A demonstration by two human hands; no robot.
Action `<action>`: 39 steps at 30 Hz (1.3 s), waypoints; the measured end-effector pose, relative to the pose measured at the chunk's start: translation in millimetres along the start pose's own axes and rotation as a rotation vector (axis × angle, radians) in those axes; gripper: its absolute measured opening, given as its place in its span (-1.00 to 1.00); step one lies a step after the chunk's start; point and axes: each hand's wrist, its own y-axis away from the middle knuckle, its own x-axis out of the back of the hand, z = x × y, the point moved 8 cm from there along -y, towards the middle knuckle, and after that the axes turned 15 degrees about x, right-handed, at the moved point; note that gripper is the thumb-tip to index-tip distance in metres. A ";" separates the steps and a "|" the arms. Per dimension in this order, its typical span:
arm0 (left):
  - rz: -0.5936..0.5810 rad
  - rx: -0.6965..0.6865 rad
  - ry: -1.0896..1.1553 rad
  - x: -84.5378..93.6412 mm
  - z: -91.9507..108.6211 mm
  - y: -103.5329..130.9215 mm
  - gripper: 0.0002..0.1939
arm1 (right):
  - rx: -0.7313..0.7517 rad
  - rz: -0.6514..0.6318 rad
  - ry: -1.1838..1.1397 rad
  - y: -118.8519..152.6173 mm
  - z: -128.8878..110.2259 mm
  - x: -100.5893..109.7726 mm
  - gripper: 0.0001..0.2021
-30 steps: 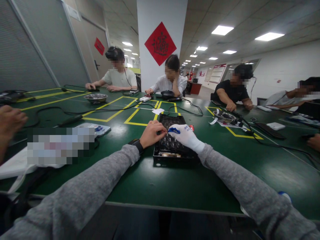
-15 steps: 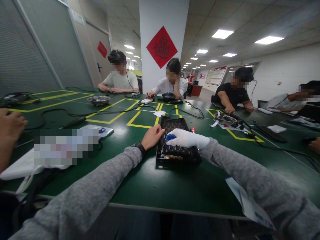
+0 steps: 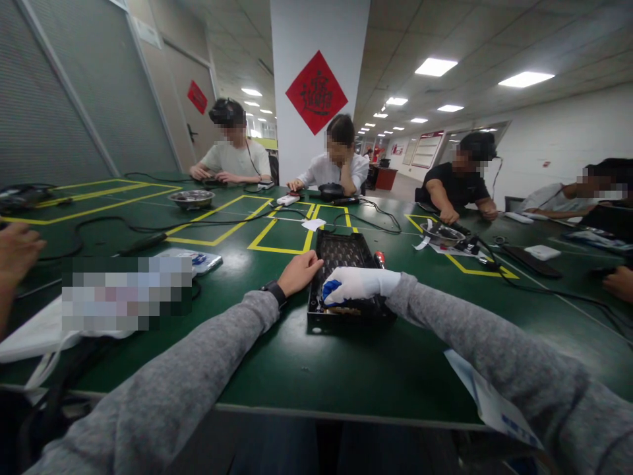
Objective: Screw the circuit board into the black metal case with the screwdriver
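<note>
The gloved right hand (image 3: 356,284), fingers bent, has slid to the near end of the black box (image 3: 345,254), so work seems to be there now. The left hand (image 3: 299,272) curls at the left edge. I can't tell if either pinches anything. A red thing (image 3: 380,258) crowds the right side; green surface (image 3: 297,369) stretches in front.

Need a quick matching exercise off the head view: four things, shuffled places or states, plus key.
1. left hand
2. right hand
3. black case
4. red diamond sign

A. on the white pillar
B. gloved in white and blue
C. bare, at the case's left edge
D. lying on the green table

Pairs: 1-C, 2-B, 3-D, 4-A
</note>
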 end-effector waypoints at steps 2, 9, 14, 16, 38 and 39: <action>-0.010 0.006 0.002 -1.3 -1.1 -0.7 -0.70 | -0.002 0.003 -0.018 -0.3 1.6 0.1 -0.75; -0.036 0.021 -0.005 -2.9 -1.4 -0.6 -0.74 | -0.010 -0.006 -0.060 -1.8 5.7 -1.5 -0.76; -0.022 0.022 0.002 -1.6 -2.6 -0.6 -0.78 | -0.006 -0.017 -0.042 -3.5 4.0 0.5 -0.76; -0.021 0.014 0.006 -1.4 -2.3 -0.4 -0.78 | 0.002 -0.007 -0.026 -3.7 2.5 3.3 -0.76; -0.026 -0.005 0.000 -1.9 2.0 1.1 -0.80 | -0.014 -0.041 -0.009 -8.7 -8.3 2.8 -0.79; -0.025 -0.002 -0.001 -1.7 2.0 1.1 -0.80 | -0.022 -0.038 0.000 -8.9 -8.0 3.1 -0.79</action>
